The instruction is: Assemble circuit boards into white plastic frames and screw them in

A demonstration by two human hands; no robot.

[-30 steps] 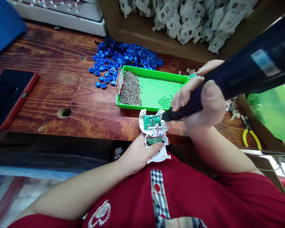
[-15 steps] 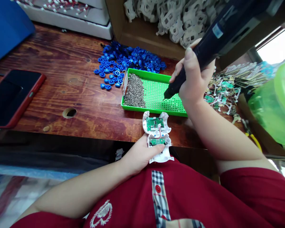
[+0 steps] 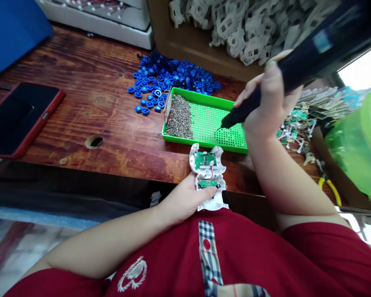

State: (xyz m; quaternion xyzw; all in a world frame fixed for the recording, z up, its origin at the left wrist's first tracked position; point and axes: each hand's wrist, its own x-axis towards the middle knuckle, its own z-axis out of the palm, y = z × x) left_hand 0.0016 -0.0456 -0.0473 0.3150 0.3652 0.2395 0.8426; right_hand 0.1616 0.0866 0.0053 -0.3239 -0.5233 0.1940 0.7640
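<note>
My left hand [image 3: 185, 200] is closed round the near end of a white plastic housing [image 3: 208, 177] with two green circuit boards in it, held at the table's front edge against my red shirt. My right hand [image 3: 266, 103] grips a dark electric screwdriver [image 3: 299, 62]. Its tip hovers over the perforated floor of a green tray [image 3: 204, 142], just above the housing. A heap of small silver screws [image 3: 179, 117] fills the tray's left end.
Blue plastic caps [image 3: 170, 80] are piled behind the tray. A cardboard box of white housings [image 3: 250, 24] stands at the back. A red-cased phone [image 3: 21, 115] lies left, a green bag [image 3: 355, 140] and yellow-handled pliers [image 3: 329, 185] right, with loose parts [image 3: 297, 119].
My right hand lifted the screwdriver off the housing and carried it back over the green tray. My left hand kept holding the housing in place.
</note>
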